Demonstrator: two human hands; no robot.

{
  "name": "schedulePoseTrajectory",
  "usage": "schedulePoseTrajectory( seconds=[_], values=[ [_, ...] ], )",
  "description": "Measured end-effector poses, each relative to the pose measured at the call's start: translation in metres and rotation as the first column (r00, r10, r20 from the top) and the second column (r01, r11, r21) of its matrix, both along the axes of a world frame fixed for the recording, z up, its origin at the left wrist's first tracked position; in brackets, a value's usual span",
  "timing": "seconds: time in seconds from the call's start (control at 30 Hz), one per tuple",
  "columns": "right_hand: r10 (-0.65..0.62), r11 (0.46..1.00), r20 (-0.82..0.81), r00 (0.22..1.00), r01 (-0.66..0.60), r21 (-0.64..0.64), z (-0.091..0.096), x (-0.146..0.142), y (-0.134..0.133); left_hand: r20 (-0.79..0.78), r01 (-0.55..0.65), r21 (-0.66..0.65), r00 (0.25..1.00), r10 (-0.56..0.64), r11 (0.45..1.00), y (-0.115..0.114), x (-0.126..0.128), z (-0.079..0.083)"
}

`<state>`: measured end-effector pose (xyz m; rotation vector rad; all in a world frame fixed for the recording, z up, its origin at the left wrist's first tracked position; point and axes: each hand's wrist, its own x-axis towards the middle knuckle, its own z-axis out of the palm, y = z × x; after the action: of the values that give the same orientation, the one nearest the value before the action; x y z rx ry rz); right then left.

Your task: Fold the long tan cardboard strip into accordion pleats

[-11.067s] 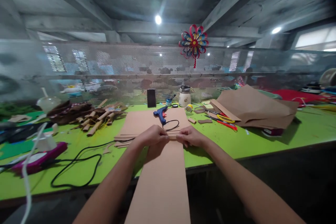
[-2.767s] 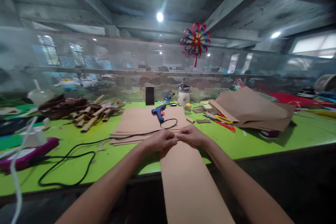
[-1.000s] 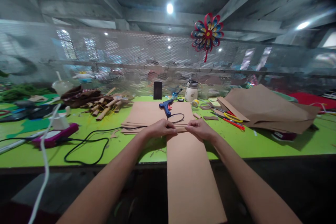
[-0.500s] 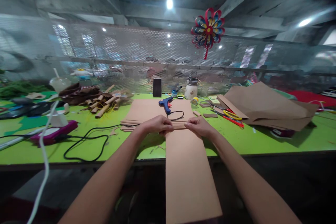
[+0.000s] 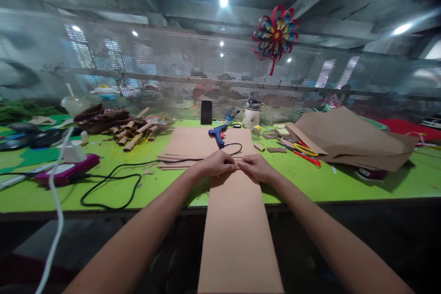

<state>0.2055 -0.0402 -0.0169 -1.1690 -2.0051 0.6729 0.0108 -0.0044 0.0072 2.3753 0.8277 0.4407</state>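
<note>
A long strip of brown card runs from the green table over its front edge towards me. My left hand and my right hand are both closed on the strip's far end, fingertips almost touching each other. Just beyond them lies a flat stack of brown card sheets. A blue glue gun rests on that stack, its black cord looping near my fingers.
Red and yellow scissors and a heap of brown paper lie at the right. Rolled card tubes sit at the left, with a black cable and a pink device. A mesh screen backs the table.
My hands have moved closer together at the strip's far end, and the strip's near end has swung a little to the left.
</note>
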Motion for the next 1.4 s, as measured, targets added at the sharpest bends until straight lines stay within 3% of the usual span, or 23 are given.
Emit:
schedulePoseTrajectory(
  seconds=[0.13, 0.33, 0.53, 0.67, 0.83, 1.17, 1.4],
  values=[
    [0.082, 0.997, 0.020, 0.996, -0.082, -0.004, 0.006, 0.001, -0.007, -0.012, 0.022, -0.017, 1.000, -0.023, 1.000, 0.000, -0.002, -0.002],
    [0.177, 0.973, -0.027, 0.984, -0.179, -0.145, 0.014, 0.015, -0.010, -0.017, 0.028, -0.082, 0.999, -0.029, 0.996, 0.000, -0.009, 0.002],
    [0.093, 0.971, -0.132, 0.987, -0.119, -0.205, 0.011, 0.023, -0.002, 0.050, 0.018, -0.259, 0.999, -0.005, 0.966, -0.006, -0.012, 0.006],
    [0.072, 0.972, -0.210, 0.975, -0.116, -0.204, 0.010, 0.021, -0.002, 0.075, 0.013, -0.309, 0.997, 0.011, 0.951, -0.009, -0.011, 0.008],
    [0.055, 0.976, -0.208, 0.977, -0.096, -0.194, 0.011, 0.020, -0.005, 0.084, 0.020, -0.242, 0.996, 0.001, 0.970, -0.004, -0.010, 0.004],
    [0.167, 0.981, -0.052, 0.985, -0.171, -0.094, 0.010, 0.011, -0.006, 0.052, 0.099, -0.012, 0.994, -0.098, 0.995, 0.001, -0.003, -0.005],
    [0.152, 0.985, -0.014, 0.988, -0.153, -0.086, 0.007, 0.016, -0.004, 0.018, -0.011, 0.013, 1.000, 0.010, 1.000, 0.005, -0.005, -0.009]
  ],
)
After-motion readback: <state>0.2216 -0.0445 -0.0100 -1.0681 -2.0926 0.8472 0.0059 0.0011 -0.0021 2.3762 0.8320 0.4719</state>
